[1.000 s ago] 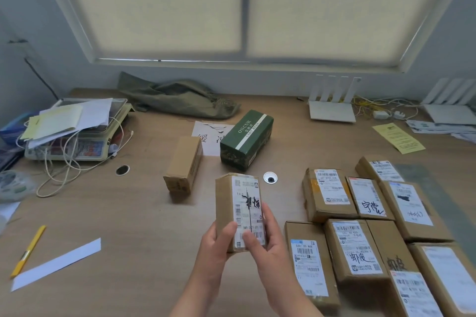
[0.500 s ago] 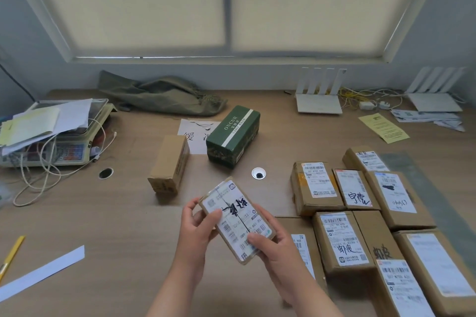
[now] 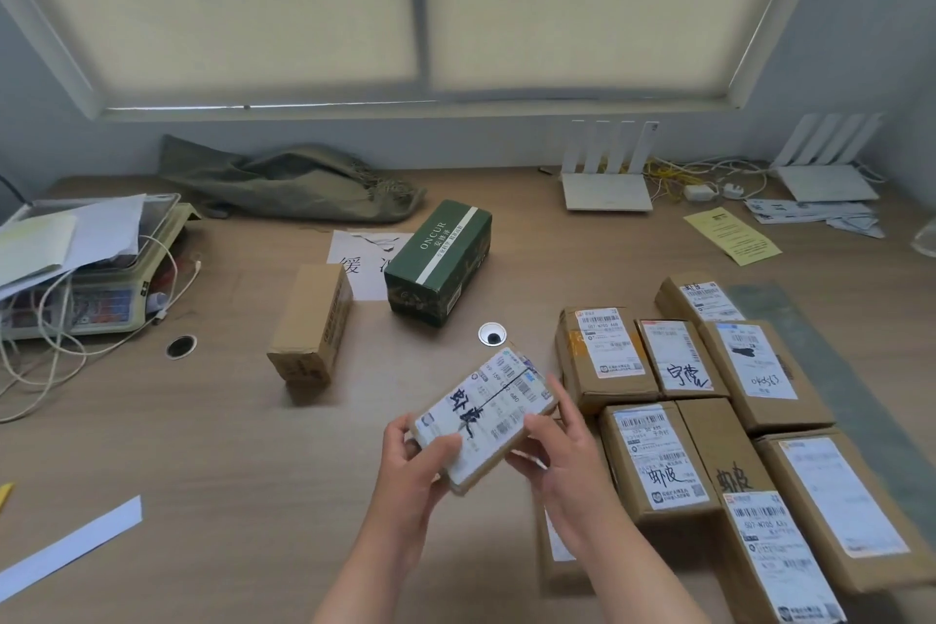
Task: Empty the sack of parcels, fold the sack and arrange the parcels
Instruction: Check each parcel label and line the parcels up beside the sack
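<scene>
My left hand [image 3: 407,469] curls round the parcel's [image 3: 483,413] near end, thumb on its label. My right hand [image 3: 570,466] pinches the far side. I hold it above the table [image 3: 212,446], at 9 o'clock of the boxes [image 3: 615,350]. Half a second ago it pointed to 10 o'clock; now to 2.

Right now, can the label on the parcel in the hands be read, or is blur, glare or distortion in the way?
Head view: light is soft and even through the blinds, no glare; the held parcel between the left hand and right hand is slightly blurred, handwriting legible, fine print not; wide-angle bowing bends the window frame.
</scene>
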{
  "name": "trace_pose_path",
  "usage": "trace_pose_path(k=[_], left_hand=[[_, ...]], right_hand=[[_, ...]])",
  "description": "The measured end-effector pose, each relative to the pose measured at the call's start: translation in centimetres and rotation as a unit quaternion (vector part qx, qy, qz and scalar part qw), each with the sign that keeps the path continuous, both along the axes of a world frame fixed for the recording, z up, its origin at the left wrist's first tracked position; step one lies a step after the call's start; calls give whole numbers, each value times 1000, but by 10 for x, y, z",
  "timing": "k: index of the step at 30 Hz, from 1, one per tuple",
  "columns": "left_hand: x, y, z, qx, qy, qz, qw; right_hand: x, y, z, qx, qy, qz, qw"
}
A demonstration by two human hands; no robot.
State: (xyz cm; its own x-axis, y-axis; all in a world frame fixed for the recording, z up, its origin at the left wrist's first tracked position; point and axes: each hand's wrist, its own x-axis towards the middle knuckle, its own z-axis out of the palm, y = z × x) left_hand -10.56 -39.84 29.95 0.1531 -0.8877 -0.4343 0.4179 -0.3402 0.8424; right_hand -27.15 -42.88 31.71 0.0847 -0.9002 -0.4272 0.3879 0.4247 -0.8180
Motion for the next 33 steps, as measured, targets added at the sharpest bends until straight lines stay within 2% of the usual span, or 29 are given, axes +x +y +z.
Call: trace_pose_path(k=[6, 11, 16, 20, 24, 27, 31, 33], left_hand=[[-11, -26, -8, 5, -81, -44, 996], [-34, -57, -19, 2, -67, -65, 996], [-49, -91, -36, 33, -113, -66, 991], [-55, -123, -54, 46, -135, -65, 988], [-60, -151, -77, 59, -187, -74, 978], [-64, -165, -97, 76, -216, -81, 970], [-67, -175, -126, 84, -218, -84, 969], [-69, -176, -134, 85, -239, -93, 963]], right_hand=[[-1, -23, 2, -6, 93, -57, 994], [2, -43, -13, -70, 229, -19, 971], [-15, -77, -36, -106, 401, 49, 909], [-23, -109, -49, -112, 497, 80, 857], [-26, -136, -64, -128, 600, 105, 783], [-24, -149, -81, -109, 627, 146, 757], [-20, -154, -95, -72, 627, 186, 753], [-17, -155, -97, -67, 647, 231, 723]])
